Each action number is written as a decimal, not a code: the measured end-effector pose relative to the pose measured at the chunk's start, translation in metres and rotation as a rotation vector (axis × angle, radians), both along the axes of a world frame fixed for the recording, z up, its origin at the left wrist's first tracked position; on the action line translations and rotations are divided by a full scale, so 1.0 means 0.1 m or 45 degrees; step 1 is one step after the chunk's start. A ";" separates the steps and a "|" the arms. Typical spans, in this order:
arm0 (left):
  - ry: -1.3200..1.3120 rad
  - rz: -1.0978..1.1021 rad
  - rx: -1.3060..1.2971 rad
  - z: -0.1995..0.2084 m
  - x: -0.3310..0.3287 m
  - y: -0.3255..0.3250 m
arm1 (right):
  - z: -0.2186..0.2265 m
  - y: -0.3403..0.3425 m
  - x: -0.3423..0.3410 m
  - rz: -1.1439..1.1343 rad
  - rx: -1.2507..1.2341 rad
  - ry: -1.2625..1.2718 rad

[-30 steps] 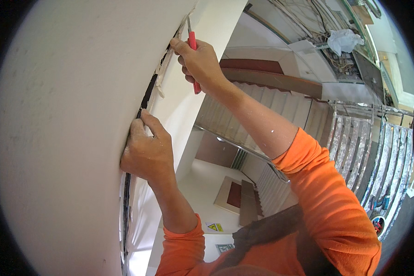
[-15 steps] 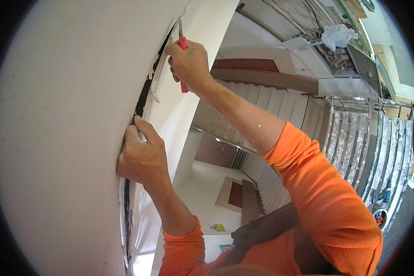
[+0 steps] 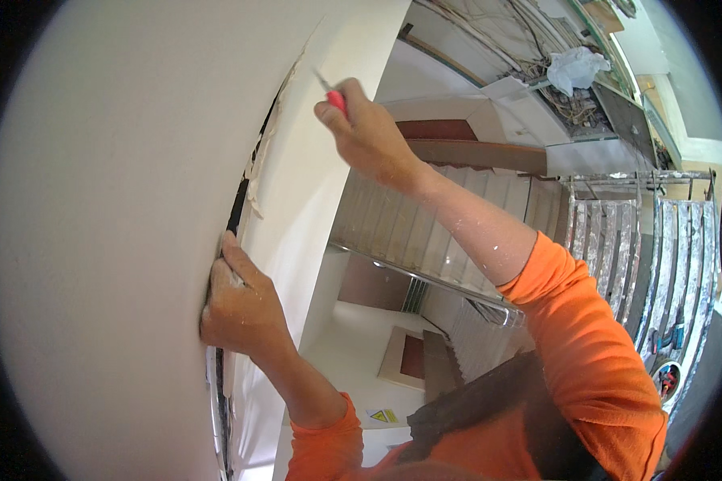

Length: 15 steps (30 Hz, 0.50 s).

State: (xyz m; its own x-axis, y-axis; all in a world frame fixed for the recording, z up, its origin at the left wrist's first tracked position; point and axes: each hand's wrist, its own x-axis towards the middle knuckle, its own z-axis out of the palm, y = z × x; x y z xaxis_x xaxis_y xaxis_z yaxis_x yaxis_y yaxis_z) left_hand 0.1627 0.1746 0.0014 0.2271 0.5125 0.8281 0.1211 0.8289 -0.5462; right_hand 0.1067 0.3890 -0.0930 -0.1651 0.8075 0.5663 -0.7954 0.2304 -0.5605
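A long, ragged gap runs along the seam between a pale flat surface on the left and a lit cream surface. Something black shows inside it, with peeled filler hanging along its right side. My right hand is closed round a red-handled tool with a narrow metal blade. The blade is smeared by motion, and its tip stands just right of the seam's upper part. Lower down, my left hand is closed at the gap, thumb against the black strip; its other fingertips are hidden.
At the right stand paint-spattered slatted platforms, with a cordless drill and a white bucket by them. Exposed cables and a white plastic bag are at the upper right. Stairs lie beyond my right arm.
My right hand has pulled the tool away from the seam, rightward and down, tilting its blade to the left. My left hand has slid a little lower along the gap.
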 end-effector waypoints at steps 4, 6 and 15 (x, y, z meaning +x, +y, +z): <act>-0.034 -0.054 0.032 -0.06 -0.02 -0.10 | -0.10 0.34 0.00 -0.579 0.399 -0.192; -0.067 0.000 0.025 -0.08 0.04 -0.05 | -0.10 0.62 -0.02 -0.801 0.612 -0.402; -0.135 -0.189 0.191 -0.25 -0.04 -0.01 | 0.21 1.30 -0.03 -1.296 1.059 -0.571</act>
State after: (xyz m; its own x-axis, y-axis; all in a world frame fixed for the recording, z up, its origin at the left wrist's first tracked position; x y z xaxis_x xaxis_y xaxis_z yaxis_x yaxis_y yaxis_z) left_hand 0.1583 0.1731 -0.0236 0.1984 0.3495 0.9157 0.2981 0.8685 -0.3960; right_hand 0.1036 0.5190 -0.0724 -0.0078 0.1367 0.9906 0.1313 0.9822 -0.1345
